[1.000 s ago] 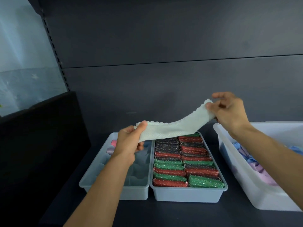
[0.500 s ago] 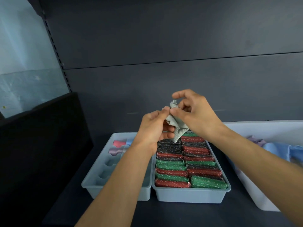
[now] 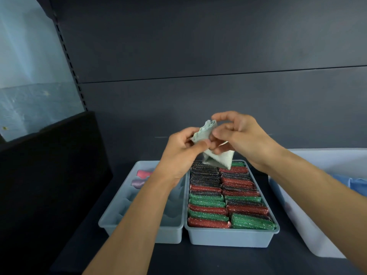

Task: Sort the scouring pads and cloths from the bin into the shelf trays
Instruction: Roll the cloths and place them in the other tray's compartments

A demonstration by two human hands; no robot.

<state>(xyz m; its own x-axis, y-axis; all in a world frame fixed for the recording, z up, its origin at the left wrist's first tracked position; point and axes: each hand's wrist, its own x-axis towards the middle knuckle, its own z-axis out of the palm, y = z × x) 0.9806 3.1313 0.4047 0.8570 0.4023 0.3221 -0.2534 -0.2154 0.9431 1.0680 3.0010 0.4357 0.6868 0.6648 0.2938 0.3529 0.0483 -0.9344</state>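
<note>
A grey plastic tray [image 3: 230,238] packed with red, green and black glittery scouring pads [image 3: 224,197] sits between a divided grey tray [image 3: 143,233], partly hidden by the left forearm, and a white plastic bin [image 3: 297,221]. Above the trays, the left hand [image 3: 178,149] and right hand [image 3: 242,135] pinch a folded, pale-green textured cloth [image 3: 218,158].

Shelf [image 3: 218,261]: trays [image 3: 230,238] (bin [image 3: 309,227] beside)

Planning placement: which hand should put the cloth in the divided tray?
Probably left. The left hand pinches the cloth and its forearm lies over the divided tray; the right hand, above the pad tray, would have to cross.
</note>
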